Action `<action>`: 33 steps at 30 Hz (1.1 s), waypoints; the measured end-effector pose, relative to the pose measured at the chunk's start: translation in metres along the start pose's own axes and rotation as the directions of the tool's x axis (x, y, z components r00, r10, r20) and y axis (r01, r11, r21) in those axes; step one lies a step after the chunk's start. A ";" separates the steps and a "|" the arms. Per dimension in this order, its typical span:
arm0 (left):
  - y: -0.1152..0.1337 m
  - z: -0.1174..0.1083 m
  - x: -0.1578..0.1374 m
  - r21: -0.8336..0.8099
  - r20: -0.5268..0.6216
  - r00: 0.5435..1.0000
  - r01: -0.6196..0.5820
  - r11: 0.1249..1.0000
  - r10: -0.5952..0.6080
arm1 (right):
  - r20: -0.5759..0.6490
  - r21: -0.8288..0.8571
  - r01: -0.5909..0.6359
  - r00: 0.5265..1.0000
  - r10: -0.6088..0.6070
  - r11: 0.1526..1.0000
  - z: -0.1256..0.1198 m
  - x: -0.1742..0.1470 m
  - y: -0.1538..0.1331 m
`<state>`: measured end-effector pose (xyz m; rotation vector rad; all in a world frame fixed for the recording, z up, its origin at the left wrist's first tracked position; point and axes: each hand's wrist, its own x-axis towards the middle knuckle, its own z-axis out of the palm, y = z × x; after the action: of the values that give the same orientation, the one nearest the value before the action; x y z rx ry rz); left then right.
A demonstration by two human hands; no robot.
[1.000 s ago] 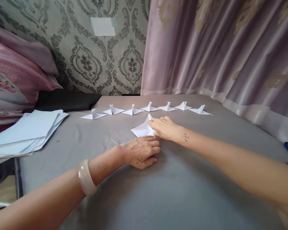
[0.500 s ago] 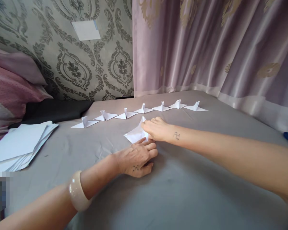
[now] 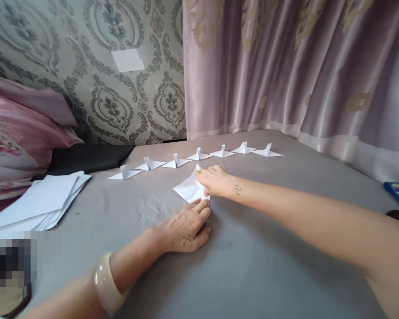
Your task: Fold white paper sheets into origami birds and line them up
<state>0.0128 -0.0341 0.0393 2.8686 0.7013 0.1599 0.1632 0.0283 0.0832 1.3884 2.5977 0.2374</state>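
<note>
A white sheet of folded paper (image 3: 187,188) lies on the grey cloth in front of me, with one corner pointing away and another to the left. My right hand (image 3: 215,180) is closed over its right side, the fingers curled at a fold; their tips are partly hidden. My left hand (image 3: 188,226) rests palm down at the near corner, thumb apart and fingertips touching the paper's lower edge. Beyond both hands stands a row of several folded white paper pieces (image 3: 199,155), each with a flat base and an upright middle.
A stack of white paper (image 3: 49,195) lies at the left, near a black cloth (image 3: 89,158) and pink bedding (image 3: 26,119). A blue object (image 3: 398,195) sits at the right edge. Purple curtains (image 3: 252,79) hang behind the grey bed surface (image 3: 252,274).
My left hand has drawn back slightly toward me, so more of the paper's near part shows. My right hand stays on the paper's right side. The camera view has shifted a little.
</note>
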 end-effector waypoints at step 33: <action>0.001 0.012 -0.010 0.017 -0.105 0.993 0.058 0.998 -0.056 | -0.380 0.639 0.155 0.915 0.134 0.753 0.085 -0.052 0.014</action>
<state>0.0063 -0.0411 0.0270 2.8722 0.8069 0.2980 0.2228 -0.0025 0.0085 1.6636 3.2236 -0.5265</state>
